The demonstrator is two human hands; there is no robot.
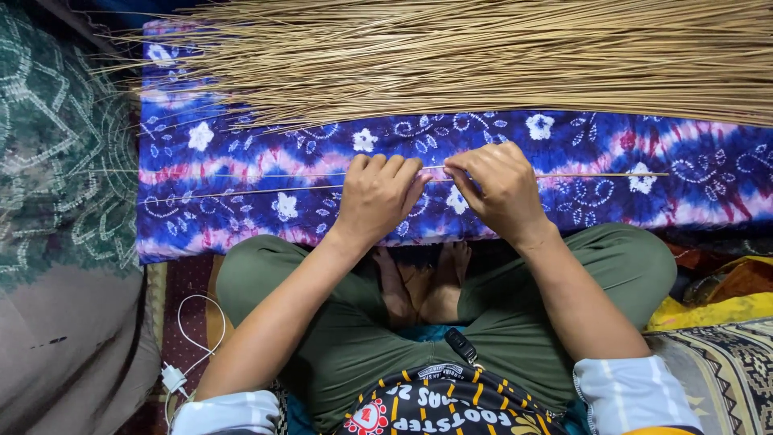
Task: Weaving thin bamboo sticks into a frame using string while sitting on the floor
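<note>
Seated cross-legged here in olive green trousers (354, 338), with both hands working one thin, pale tan straw stick (564, 175). The left hand (377, 196) has its fingers (386, 167) curled over and pinched down on the stick. The right hand (501, 189) does the same just beside it, fingertips closed on the same stick, and the two thumbs almost touch in the middle. The stick lies roughly level across a purple-blue tie-dye cloth with white flowers and pink bands (241, 201), poking out to the right past the right hand and running left as a faint line. Further up the cloth sits a big loose bundle of the same dry tan sticks (483, 56). A white charger cable (189, 338) lies on the floor by the left knee, and a green patterned cloth (56, 161) is off to the left.
</note>
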